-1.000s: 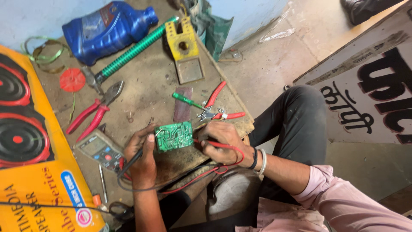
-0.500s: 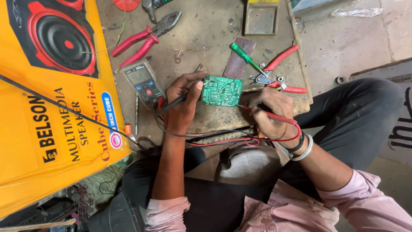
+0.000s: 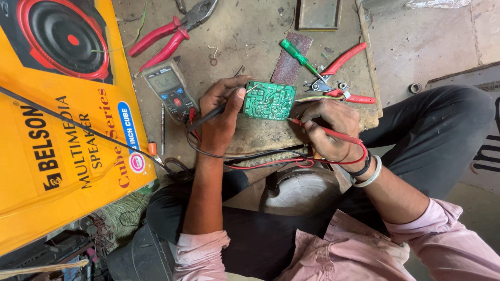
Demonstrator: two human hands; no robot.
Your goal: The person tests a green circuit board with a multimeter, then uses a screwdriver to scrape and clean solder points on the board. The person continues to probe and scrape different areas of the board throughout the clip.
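Observation:
A green circuit board (image 3: 269, 100) lies on a worn wooden work board (image 3: 250, 36). My left hand (image 3: 221, 112) holds a black test probe (image 3: 208, 115) whose tip touches the board's left edge. My right hand (image 3: 330, 127) holds a red test probe (image 3: 325, 131) with its tip at the board's lower right edge. Black and red leads (image 3: 250, 157) run from the probes to a grey multimeter (image 3: 169, 87) lying left of my left hand.
Red-handled pliers (image 3: 166, 39) lie at the upper left; a green screwdriver (image 3: 298, 54) and red cutters (image 3: 341, 78) sit right of the circuit board. A large yellow speaker carton (image 3: 57, 135) fills the left. A metal frame (image 3: 319, 14) rests at the top. My legs are below.
The view has shifted and closed in, so the carton fills more of the left. Both hands stay on the probes at the circuit board; the tips have barely moved.

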